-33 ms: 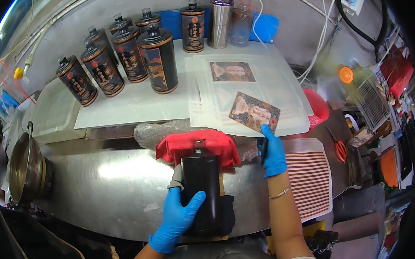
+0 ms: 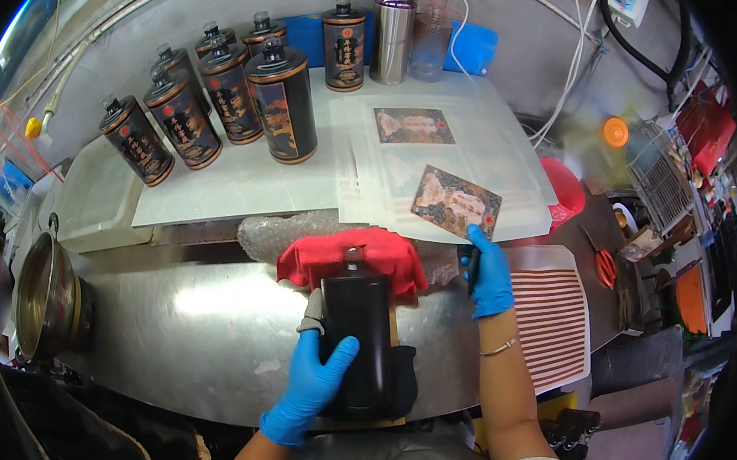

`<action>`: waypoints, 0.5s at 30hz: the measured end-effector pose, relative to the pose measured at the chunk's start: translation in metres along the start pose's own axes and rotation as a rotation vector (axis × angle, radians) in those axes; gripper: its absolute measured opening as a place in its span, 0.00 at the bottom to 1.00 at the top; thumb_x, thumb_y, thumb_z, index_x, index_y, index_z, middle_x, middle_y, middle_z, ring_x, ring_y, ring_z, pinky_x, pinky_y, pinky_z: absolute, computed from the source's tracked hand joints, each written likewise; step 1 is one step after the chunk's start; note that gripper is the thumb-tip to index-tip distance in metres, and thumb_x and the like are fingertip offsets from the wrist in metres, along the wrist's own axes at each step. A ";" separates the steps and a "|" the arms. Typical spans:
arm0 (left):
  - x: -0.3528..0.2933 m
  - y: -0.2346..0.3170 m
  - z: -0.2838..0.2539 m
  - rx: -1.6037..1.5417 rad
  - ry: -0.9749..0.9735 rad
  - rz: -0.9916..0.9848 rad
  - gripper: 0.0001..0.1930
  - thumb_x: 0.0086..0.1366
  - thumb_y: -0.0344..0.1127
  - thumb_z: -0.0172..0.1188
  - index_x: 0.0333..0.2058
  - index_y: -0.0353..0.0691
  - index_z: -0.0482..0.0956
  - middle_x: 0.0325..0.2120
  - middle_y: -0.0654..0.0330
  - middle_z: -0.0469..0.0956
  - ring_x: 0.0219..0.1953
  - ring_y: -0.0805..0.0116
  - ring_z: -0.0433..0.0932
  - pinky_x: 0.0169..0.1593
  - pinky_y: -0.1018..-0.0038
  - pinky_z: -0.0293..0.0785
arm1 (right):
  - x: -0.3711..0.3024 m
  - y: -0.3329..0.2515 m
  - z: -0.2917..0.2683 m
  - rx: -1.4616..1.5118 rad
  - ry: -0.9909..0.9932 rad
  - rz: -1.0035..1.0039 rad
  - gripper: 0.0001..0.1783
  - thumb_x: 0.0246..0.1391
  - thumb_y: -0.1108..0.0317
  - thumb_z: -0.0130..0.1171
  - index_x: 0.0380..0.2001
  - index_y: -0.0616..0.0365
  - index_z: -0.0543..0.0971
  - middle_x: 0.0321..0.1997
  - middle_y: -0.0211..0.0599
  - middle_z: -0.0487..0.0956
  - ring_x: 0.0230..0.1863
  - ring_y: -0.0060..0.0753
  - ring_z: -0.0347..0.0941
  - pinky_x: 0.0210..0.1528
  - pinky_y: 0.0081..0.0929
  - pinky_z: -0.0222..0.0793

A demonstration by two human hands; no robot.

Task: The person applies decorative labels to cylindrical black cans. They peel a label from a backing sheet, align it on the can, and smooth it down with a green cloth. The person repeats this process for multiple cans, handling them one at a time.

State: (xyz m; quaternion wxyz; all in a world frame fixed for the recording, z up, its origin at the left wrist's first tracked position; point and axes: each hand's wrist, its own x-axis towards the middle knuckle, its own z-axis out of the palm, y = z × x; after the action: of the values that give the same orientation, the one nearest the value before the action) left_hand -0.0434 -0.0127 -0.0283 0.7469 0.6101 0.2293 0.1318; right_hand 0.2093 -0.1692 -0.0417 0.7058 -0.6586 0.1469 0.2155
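A plain matte black bottle [image 2: 355, 340] with a narrow neck lies propped against a folded red cloth [image 2: 384, 252]. My left hand [image 2: 311, 380], blue-gloved with a grey cover on one finger, grips its left side, thumb across the front. My right hand [image 2: 490, 277], also gloved, is closed round a dark handle [image 2: 473, 270] whose working end I cannot make out. Its index fingertip touches the lower right corner of a dark patterned decal sheet [image 2: 456, 204] on white backing sheets [image 2: 398, 176]. A similar decal [image 2: 413, 126] lies behind it.
Several decorated black bottles [image 2: 279, 104] stand at the back left, near a steel flask [image 2: 392, 39] and a clear bottle [image 2: 430, 46]. A metal pan [image 2: 44, 293] sits left. A red-striped sheet [image 2: 546, 319] and orange-handled scissors [image 2: 606, 268] are at right. Bubble wrap [image 2: 287, 237] lies behind the cloth.
My right hand and the decal under its fingertip have shifted slightly right. My left hand has moved a little left along the black bottle, its grip kept.
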 end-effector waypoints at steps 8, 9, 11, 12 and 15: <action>-0.007 0.003 0.015 0.090 -0.023 0.086 0.38 0.58 0.36 0.62 0.61 0.32 0.50 0.50 0.50 0.68 0.49 0.64 0.70 0.53 0.70 0.68 | -0.053 0.013 -0.053 -0.137 0.222 -0.536 0.13 0.55 0.67 0.56 0.39 0.67 0.78 0.33 0.37 0.80 0.25 0.22 0.74 0.26 0.17 0.66; -0.008 0.004 0.018 0.147 -0.026 0.122 0.39 0.57 0.35 0.63 0.61 0.32 0.50 0.49 0.50 0.68 0.49 0.64 0.70 0.52 0.70 0.69 | -0.059 0.011 -0.057 -0.236 0.318 -0.671 0.13 0.56 0.69 0.55 0.41 0.66 0.78 0.33 0.36 0.80 0.24 0.20 0.73 0.26 0.17 0.66; -0.007 0.006 0.013 0.085 -0.066 0.024 0.41 0.54 0.31 0.64 0.61 0.32 0.49 0.51 0.49 0.66 0.49 0.63 0.70 0.52 0.70 0.69 | -0.077 -0.001 -0.061 -0.375 0.412 -0.887 0.12 0.55 0.71 0.55 0.43 0.63 0.79 0.33 0.34 0.80 0.24 0.20 0.71 0.25 0.17 0.64; -0.007 0.011 0.012 0.081 -0.076 0.026 0.41 0.54 0.31 0.64 0.62 0.32 0.48 0.53 0.48 0.65 0.51 0.62 0.69 0.53 0.70 0.68 | -0.091 -0.015 -0.055 -0.418 0.403 -0.968 0.13 0.55 0.72 0.55 0.43 0.61 0.79 0.33 0.34 0.80 0.23 0.20 0.71 0.25 0.17 0.64; 0.000 0.014 0.010 0.228 -0.023 0.280 0.40 0.53 0.32 0.64 0.62 0.36 0.52 0.58 0.46 0.58 0.58 0.57 0.62 0.59 0.66 0.60 | -0.128 -0.047 -0.048 -0.681 0.280 -1.250 0.14 0.50 0.75 0.59 0.42 0.58 0.80 0.31 0.33 0.79 0.23 0.22 0.69 0.25 0.17 0.63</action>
State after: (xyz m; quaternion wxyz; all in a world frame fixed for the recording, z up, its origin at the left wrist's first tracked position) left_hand -0.0371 -0.0177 -0.0131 0.6496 0.7184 0.1470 0.2008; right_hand 0.1260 -0.2329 0.0570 0.4275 -0.8241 -0.2433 -0.2810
